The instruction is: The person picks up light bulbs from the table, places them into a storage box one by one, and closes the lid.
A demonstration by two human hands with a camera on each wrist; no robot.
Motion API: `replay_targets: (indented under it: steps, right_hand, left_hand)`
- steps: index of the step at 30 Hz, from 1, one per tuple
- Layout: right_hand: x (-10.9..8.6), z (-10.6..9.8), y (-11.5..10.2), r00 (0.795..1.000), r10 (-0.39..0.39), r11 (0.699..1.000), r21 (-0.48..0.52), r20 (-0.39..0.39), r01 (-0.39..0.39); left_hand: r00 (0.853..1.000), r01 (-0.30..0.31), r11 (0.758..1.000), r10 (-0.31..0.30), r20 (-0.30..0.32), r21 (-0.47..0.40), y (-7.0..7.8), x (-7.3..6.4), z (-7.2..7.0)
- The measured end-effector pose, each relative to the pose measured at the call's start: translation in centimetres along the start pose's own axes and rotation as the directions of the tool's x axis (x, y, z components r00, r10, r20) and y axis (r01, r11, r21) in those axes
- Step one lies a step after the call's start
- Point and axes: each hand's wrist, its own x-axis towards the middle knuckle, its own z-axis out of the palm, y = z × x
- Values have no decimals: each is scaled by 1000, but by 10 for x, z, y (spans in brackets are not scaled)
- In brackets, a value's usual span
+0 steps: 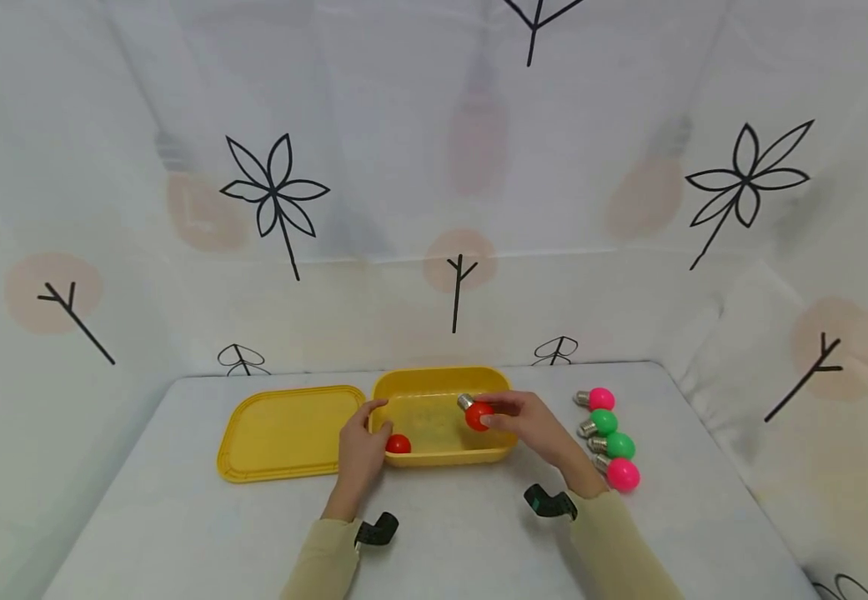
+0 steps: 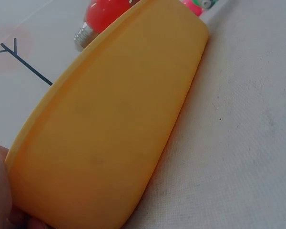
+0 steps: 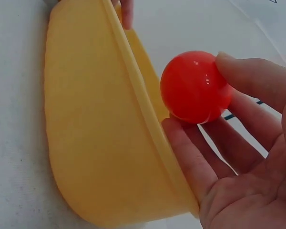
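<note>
My right hand (image 1: 542,427) pinches a red light bulb (image 1: 479,417) between thumb and fingers, over the right part of a yellow plastic tub (image 1: 434,458). The bulb's silver screw base points up and to the left in the head view. In the right wrist view the bulb's round red end (image 3: 194,86) shows near the tub's rim. At the tub's left end my left hand (image 1: 361,450) grips the rim, thumb on the inner side. A second red bulb (image 1: 398,444) lies inside at the front left corner, its base hidden.
A flat yellow lid (image 1: 291,433) lies left of the tub. On the right, in a column, are a pink bulb (image 1: 602,399), two green bulbs (image 1: 604,422) and another pink bulb (image 1: 623,475). A patterned white cloth (image 1: 373,308) hangs behind the white table (image 1: 464,533).
</note>
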Motion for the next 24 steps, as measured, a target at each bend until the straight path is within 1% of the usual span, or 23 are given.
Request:
replay_targets:
  steps: [2,4,15,20,24]
  right_hand:
    - [4,1,-1,1000,-11,1000,-8,17,11]
    - [9,3,3,1000,-11,1000,-12,25,11]
    - [31,8,-2,994,23,1000,-13,107,-22]
    - [39,8,-6,987,41,999,-26,155,-38]
    - [47,7,-5,977,62,997,-50,202,-53]
  left_hand:
    - [1000,1,1000,-1,2,0,0,0,0]
    - [1000,-2,1000,2,0,-6,0,0,0]
    - [1000,1,1000,0,4,-14,3,0,-2]
    - [1000,-3,1000,3,9,-5,5,1,-3]
    - [1000,-13,1000,12,18,14,6,2,-4]
